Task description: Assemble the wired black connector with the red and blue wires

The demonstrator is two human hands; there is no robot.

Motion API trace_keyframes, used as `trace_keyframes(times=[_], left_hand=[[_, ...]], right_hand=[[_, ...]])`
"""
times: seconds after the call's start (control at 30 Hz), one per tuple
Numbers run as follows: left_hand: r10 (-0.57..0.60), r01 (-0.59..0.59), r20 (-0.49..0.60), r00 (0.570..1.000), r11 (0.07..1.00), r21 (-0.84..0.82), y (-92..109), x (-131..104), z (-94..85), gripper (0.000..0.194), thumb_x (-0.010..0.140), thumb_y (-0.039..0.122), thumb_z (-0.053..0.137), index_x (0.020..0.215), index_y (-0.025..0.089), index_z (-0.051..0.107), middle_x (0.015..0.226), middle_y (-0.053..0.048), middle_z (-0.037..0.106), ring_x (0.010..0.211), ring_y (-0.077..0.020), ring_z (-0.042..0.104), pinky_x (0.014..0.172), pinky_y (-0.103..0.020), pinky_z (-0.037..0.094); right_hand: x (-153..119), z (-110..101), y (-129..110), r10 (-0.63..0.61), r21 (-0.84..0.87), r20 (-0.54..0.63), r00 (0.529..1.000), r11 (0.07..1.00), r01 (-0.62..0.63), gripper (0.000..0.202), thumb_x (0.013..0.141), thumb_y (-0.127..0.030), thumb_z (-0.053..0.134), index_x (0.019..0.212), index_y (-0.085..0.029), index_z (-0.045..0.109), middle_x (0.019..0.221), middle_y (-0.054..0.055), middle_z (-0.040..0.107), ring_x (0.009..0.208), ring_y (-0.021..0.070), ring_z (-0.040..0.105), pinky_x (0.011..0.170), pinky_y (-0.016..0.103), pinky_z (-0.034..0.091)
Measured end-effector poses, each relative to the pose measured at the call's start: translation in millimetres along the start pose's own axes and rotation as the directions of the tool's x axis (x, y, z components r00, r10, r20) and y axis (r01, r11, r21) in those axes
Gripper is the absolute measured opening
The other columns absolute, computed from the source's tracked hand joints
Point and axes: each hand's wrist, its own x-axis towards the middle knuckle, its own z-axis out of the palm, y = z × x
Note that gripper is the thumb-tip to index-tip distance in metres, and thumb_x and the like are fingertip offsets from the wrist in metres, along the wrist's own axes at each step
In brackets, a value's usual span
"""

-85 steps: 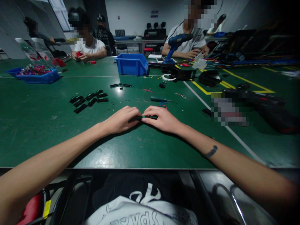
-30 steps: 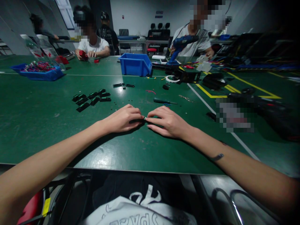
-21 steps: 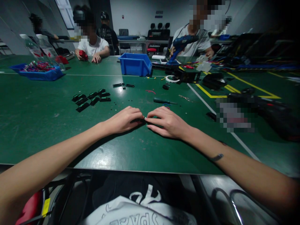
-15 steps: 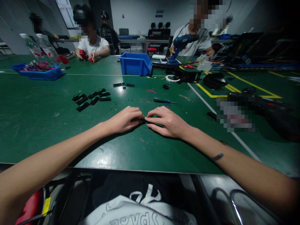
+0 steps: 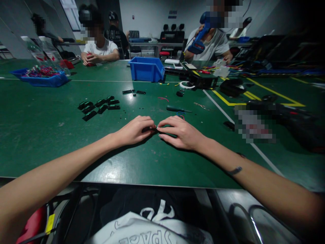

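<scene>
Both hands rest low over the green table (image 5: 122, 166), fingertips meeting at its middle. My left hand (image 5: 138, 129) is closed in a pinch on something too small to make out. Opposite it, my right hand (image 5: 179, 131) has its thumb and fingers drawn together at the same tiny light-coloured spot. Just beyond the right hand lie a dark green screwdriver (image 5: 175, 108) and a blue and red wire (image 5: 181, 115). Several black parts with green boards (image 5: 98, 105) lie farther off to the left.
A blue bin (image 5: 147, 70) stands beyond my hands. At the far left are a blue tray (image 5: 48, 80) of wires and two bottles. Black tools lie at the right. Two people sit across the table, one with red parts, the other holding a blue drill (image 5: 200, 37).
My hands have hardly moved. Across the table, the person at the right has raised the blue drill, and the person at the left has brought both hands together around the red part.
</scene>
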Motion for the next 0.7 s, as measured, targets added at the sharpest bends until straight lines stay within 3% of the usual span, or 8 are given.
trace_keyframes(times=[0.43, 0.7], left_hand=[[0.100, -0.107, 0.040, 0.994, 0.963, 0.248, -4.7, 1.3, -2.9, 0.017, 0.100, 0.027, 0.053, 0.110, 0.016, 0.062, 0.094, -0.006, 0.069, 0.090, -0.0186, 0.064, 0.092, -0.035, 0.041], [0.131, -0.138, 0.041, 0.990, 0.945, 0.298, -7.8, 0.7, -1.1, 0.019, 0.102, 0.028, 0.049, 0.107, 0.018, 0.065, 0.095, -0.005, 0.069, 0.091, -0.0182, 0.063, 0.091, -0.034, 0.041]], right_hand=[[-0.4, -0.1, -1.5, 0.009, -0.020, -0.007, 1.000, 1.000, -0.009, 0.024, 0.099, -0.030, 0.060, 0.115, -0.019, 0.074, 0.115, 0.011, 0.071, 0.102, 0.0244, 0.064, 0.090, 0.042, 0.047], [0.1, -2.4, -5.7, 0.026, -0.050, 0.007, 1.000, 0.998, -0.026, 0.025, 0.099, -0.030, 0.059, 0.114, -0.018, 0.074, 0.116, 0.011, 0.071, 0.104, 0.0244, 0.064, 0.091, 0.042, 0.047]])
